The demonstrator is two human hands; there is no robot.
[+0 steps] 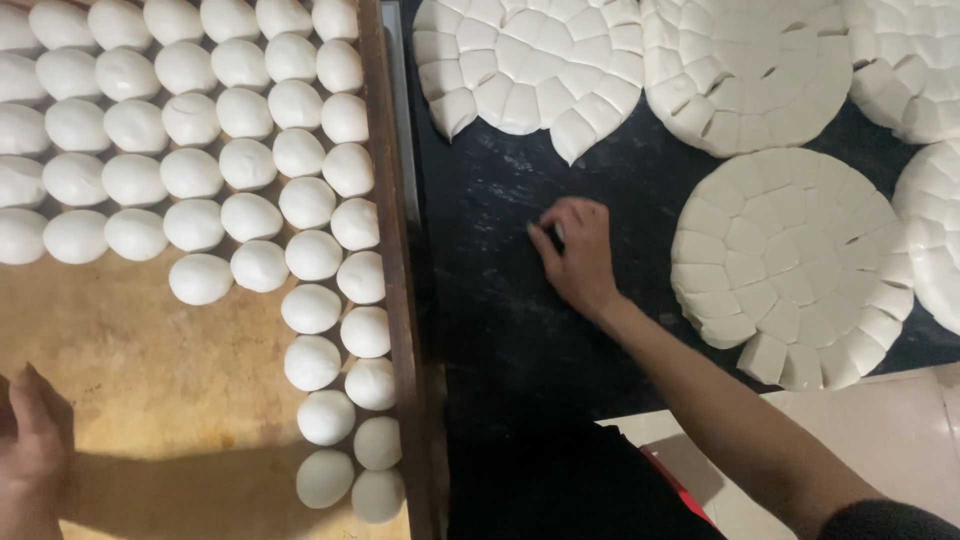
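Note:
My right hand rests on the black counter, fingers curled over a small piece of white dough that shows only as a sliver at its fingertips. Above it lies a round disc of cut dough with pieces gone from its lower edge. To its right sits another cut dough disc. My left hand rests flat on the bare part of the brown wooden tray, fingers apart, holding nothing. Several rows of white dough balls fill the tray's top and right side.
More cut dough discs lie at the top middle, top right and right edge. The tray's raised wooden rim separates it from the counter. A pale tiled floor shows at the lower right.

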